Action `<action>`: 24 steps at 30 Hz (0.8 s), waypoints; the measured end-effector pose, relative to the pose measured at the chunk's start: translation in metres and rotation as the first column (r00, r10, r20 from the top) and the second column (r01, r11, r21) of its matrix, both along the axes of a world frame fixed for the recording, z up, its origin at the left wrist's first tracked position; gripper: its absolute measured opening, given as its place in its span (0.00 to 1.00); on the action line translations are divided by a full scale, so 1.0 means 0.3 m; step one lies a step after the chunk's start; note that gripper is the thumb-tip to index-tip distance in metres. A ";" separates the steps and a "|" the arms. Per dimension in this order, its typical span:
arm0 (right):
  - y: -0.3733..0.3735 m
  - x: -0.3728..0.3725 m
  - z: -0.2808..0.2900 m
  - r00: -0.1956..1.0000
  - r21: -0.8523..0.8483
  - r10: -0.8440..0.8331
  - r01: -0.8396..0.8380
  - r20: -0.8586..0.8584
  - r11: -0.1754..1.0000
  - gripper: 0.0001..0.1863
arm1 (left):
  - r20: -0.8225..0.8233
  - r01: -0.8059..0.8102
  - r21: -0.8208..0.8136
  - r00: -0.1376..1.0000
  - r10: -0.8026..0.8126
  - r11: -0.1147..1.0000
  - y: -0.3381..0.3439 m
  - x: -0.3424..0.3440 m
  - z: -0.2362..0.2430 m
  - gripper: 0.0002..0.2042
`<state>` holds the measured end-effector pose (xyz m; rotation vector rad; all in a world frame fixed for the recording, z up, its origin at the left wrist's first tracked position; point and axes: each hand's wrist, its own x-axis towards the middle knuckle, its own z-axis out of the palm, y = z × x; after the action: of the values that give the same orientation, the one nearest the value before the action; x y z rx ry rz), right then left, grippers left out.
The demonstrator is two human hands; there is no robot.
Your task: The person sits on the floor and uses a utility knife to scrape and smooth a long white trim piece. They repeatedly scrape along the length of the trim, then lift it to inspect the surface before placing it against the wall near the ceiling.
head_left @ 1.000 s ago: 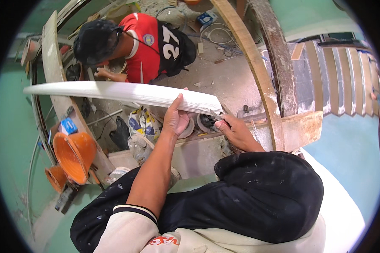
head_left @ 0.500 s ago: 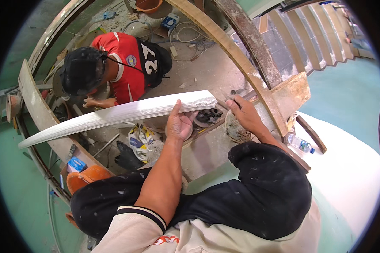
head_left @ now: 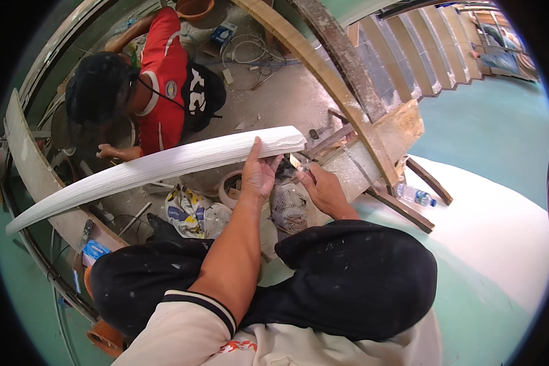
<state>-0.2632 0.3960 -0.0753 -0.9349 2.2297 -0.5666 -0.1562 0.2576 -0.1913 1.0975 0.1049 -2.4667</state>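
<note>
A long, curved white plaster molding (head_left: 146, 168) slants across in front of me, fine ridges running its length. My left hand (head_left: 261, 175) is closed around its underside near the thick right end, thumb on the near face. The far left end reaches over a curved board (head_left: 39, 165). My right hand (head_left: 321, 188) grips a small flat-bladed tool (head_left: 297, 162), its blade close below the molding's broken-looking end; whether they touch I cannot tell. Below the hands sit a mesh-covered bundle (head_left: 288, 210) and a printed plastic bag (head_left: 186, 210).
A co-worker in a red shirt (head_left: 158, 91) crouches beyond the molding on the left. A curved wooden rib (head_left: 323, 61) and a plank (head_left: 402, 125) stand to the right. Nearby lies a water bottle (head_left: 416, 195). Stairs (head_left: 415, 55) and another person (head_left: 500, 58) are farther off.
My right hand has moved left and down, bringing the blade below the molding's end. My right knee has shifted left. The co-worker has raised one arm, and the view has turned slightly.
</note>
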 end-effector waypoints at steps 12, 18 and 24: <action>-0.044 -0.001 -0.200 0.983 -0.129 0.073 -0.095 -0.165 0.987 0.17 | 0.072 -0.038 -0.099 0.996 0.046 0.994 -0.004 -0.026 0.025 0.22; -0.058 -0.014 -0.243 0.984 -0.167 0.098 -0.123 -0.147 0.978 0.17 | 0.133 -0.087 -0.134 0.986 0.105 0.987 0.005 -0.040 0.054 0.23; -0.052 -0.027 -0.235 0.970 -0.150 0.095 -0.130 -0.224 0.980 0.17 | 0.120 -0.063 -0.170 0.989 0.084 0.983 -0.002 -0.034 0.042 0.22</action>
<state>-0.2713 0.3805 -0.1457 -1.2529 2.3278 -0.6293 -0.1663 0.2570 -0.1788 1.1528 -0.0960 -2.2877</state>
